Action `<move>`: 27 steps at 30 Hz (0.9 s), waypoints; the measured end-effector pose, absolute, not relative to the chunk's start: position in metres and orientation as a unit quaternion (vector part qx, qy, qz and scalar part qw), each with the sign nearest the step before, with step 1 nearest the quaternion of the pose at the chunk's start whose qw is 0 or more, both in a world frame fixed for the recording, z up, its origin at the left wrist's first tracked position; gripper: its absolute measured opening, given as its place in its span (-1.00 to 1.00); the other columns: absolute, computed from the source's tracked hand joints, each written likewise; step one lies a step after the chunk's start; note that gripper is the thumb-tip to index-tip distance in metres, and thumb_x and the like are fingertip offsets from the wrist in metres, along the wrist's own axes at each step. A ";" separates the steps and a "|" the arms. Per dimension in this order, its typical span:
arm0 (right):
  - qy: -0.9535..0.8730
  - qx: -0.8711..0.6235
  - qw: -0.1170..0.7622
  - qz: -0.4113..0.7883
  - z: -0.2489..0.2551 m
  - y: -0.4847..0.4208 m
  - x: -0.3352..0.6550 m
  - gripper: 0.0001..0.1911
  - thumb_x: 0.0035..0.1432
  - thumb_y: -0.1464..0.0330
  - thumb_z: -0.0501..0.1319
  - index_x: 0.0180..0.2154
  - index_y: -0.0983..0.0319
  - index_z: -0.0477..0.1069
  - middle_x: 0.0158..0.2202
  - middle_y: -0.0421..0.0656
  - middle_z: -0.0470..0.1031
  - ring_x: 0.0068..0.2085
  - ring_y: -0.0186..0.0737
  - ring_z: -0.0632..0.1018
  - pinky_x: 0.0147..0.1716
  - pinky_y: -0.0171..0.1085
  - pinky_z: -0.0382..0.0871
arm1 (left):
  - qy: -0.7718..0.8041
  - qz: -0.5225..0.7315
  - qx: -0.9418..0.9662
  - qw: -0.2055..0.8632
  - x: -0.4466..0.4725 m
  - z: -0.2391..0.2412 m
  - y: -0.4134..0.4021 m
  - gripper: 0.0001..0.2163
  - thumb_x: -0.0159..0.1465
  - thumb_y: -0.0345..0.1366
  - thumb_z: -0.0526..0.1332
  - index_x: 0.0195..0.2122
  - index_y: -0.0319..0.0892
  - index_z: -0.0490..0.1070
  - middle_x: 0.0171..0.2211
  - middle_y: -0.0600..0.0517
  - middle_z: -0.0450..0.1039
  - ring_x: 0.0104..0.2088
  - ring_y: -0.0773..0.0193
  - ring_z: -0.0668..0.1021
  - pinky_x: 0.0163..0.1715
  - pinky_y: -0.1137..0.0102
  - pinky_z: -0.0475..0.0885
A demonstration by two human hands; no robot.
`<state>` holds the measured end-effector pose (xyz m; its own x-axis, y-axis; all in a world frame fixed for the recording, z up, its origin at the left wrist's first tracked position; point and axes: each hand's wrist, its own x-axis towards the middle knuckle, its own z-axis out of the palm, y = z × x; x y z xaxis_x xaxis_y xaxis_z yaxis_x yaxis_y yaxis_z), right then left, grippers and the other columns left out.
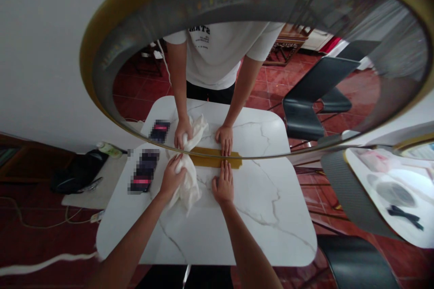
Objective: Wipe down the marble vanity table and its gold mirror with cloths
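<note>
A large mirror point(237, 86) with a gold rim leans over a white marbled table point(271, 216). Below its lower edge lies a gold base plate point(203, 161). My left hand point(173, 178) grips a bunched white cloth point(188, 189) at the left end of this plate, close to the mirror's bottom edge. My right hand point(224, 185) lies palm down, its fingers stretched flat onto the gold plate. Both hands, the cloth and the plate show again as reflections in the glass.
A dark, partly pixelated flat object point(145, 169) lies at the table's left. Black chairs point(356, 259) and another white table point(403, 194) stand at the right. A black bag point(79, 171) and cables are at the left, above the red tiled floor.
</note>
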<state>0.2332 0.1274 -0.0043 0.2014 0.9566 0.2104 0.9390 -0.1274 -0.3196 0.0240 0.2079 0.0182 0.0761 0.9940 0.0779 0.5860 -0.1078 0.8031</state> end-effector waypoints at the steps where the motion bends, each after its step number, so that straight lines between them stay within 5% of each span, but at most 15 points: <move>1: -0.632 -0.750 0.194 0.024 -0.004 0.127 0.233 -0.24 0.16 0.42 -0.03 0.32 0.29 -0.36 0.35 -0.10 -0.26 0.31 -0.06 -0.07 0.24 -0.01 -0.01 | 0.598 0.337 0.652 0.323 0.024 0.016 0.213 -0.55 0.16 -0.35 0.10 0.12 -0.11 0.27 0.12 0.00 0.30 0.15 0.19 0.32 0.21 0.23 0.15; 27: -0.634 -0.749 0.188 0.035 -0.007 0.127 0.233 -0.27 0.18 0.41 -0.02 0.31 0.33 -0.30 0.35 -0.09 -0.26 0.32 -0.06 -0.11 0.25 -0.03 -0.03 | 0.575 0.305 0.685 0.327 0.013 0.018 0.189 -0.52 0.13 -0.39 0.12 0.13 -0.12 0.29 0.13 0.01 0.31 0.15 0.19 0.33 0.22 0.23 0.14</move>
<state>0.2333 0.1271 -0.0071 0.1944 0.9630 0.1866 0.9367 -0.1258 -0.3266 0.0130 0.1886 0.0180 0.1530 0.9873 0.0418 0.5895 -0.1251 0.7980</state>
